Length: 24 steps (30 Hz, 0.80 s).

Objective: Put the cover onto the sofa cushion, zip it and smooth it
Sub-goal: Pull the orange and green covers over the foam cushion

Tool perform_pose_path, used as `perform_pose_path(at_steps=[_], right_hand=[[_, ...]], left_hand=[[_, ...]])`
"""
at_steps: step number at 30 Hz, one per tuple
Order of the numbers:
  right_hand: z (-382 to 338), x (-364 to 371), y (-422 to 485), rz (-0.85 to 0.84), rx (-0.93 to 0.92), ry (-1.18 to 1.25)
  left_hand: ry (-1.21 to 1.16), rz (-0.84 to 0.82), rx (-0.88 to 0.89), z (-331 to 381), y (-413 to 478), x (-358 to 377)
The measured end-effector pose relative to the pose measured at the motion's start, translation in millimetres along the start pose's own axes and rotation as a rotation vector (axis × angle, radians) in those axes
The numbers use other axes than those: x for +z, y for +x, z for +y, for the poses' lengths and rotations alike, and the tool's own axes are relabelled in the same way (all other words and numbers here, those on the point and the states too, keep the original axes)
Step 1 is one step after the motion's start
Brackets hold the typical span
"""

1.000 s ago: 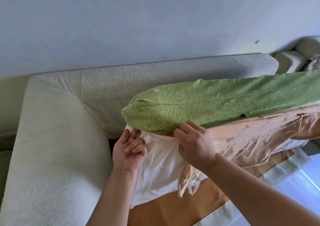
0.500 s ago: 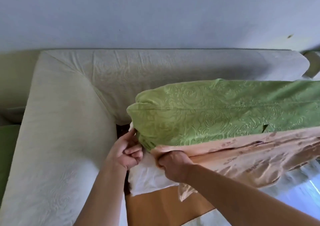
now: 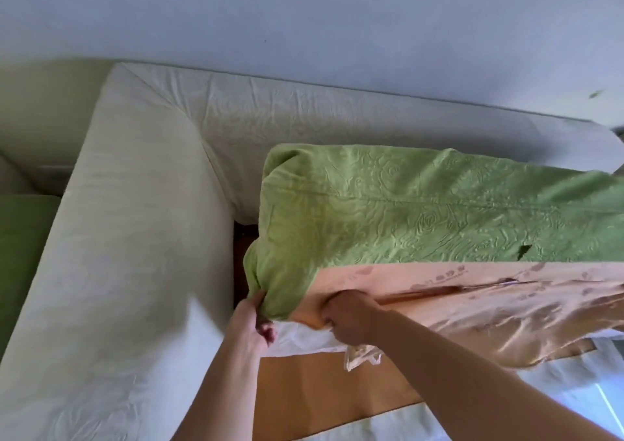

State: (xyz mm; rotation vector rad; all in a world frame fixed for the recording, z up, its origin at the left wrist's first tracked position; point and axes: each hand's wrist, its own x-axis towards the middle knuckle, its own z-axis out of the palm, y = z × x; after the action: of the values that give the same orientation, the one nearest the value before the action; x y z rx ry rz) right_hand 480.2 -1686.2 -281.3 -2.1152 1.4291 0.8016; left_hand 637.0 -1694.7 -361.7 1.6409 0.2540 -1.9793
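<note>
Nearest the camera, left hand gripping corner of green cover, right hand fisted on its peach underside, white cushion poking out below both, all over orange seat base, cream armrest left, backrest behind.

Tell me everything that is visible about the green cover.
The green cover is a soft fabric embossed with a rose-like pattern. One seam runs along its length, and there is a small dark hole near its lower edge. Its underside is a shiny peach panel. It is pulled over the white cushion, whose corner shows below. The left hand pinches its green corner; the right hand grips the peach edge.
</note>
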Motion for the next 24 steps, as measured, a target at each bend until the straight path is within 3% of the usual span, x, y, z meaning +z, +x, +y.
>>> perform_pose_path(at_steps=[8, 13, 15, 18, 19, 20, 21, 24], right_hand=[[-4, 7, -14, -0.122, -0.005, -0.095], [4, -23, -18, -0.038, 0.029, -0.121], [5, -43, -30, 0.158, -0.01, -0.139], [12, -77, -45, 0.921, -0.237, -0.073], [16, -88, -46, 1.139, -0.235, -0.124], [20, -98, -44, 1.224, -0.171, -0.184], [24, -106, -40, 1.193, -0.098, -0.239], [27, -109, -25, 0.968, 0.014, -0.257]], left_hand=[[-0.168, -0.1, -0.084, 12, -26, 5], [-0.238, -0.116, -0.093, 28, -25, 23], [-0.214, -0.083, -0.101, 28, -23, 29], [-0.191, -0.033, -0.095, 19, -6, 25], [-0.146, -0.001, -0.072, 13, 3, 19], [-0.087, 0.035, -0.017, 4, 13, 11], [-0.061, 0.069, 0.054, -8, 19, 4], [-0.112, 0.06, 0.107, -27, 24, -3]])
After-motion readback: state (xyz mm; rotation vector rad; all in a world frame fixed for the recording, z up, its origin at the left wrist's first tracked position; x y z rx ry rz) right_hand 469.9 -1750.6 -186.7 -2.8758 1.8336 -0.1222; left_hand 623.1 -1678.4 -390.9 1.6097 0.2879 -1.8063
